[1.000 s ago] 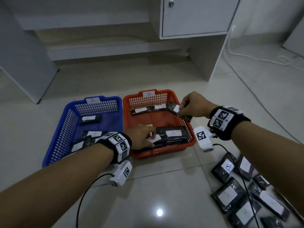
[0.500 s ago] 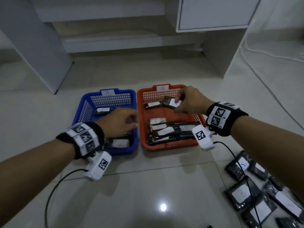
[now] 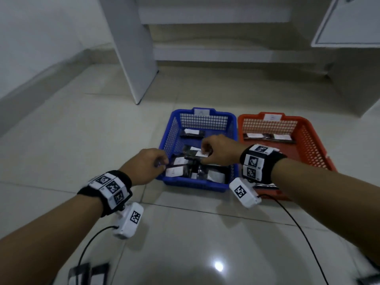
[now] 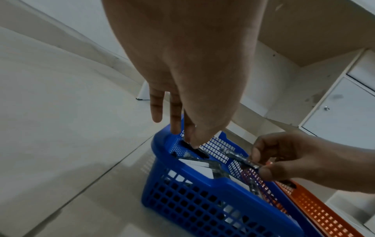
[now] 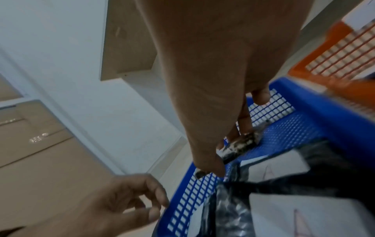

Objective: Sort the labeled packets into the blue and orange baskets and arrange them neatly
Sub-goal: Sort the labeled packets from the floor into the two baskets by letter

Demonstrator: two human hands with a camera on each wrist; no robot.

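The blue basket [image 3: 197, 185] and the orange basket [image 3: 308, 130] stand side by side on the floor, and both hold dark packets with white labels. Over the middle of the blue basket, my right hand [image 3: 205, 155] pinches a thin dark packet [image 5: 239, 147] between thumb and fingers. Its white label [image 3: 202, 154] faces up. My left hand [image 3: 158, 162] is at the blue basket's left wall, fingers loosely extended. Its fingertips [image 4: 192, 142] touch the rim beside a dark packet's edge, and the right wrist view shows nothing held in that hand [image 5: 158, 206].
A white furniture panel [image 3: 133, 58] stands on the floor behind the baskets, and a cabinet [image 3: 349, 21] is at the upper right. Black cables [image 3: 298, 223] trail from the wrist cameras. A loose dark packet [image 3: 88, 272] lies on the tiles at the bottom left.
My right hand carried its packet from the orange basket across to above the blue one. My left hand moved to the blue basket's left wall. The view swung left.
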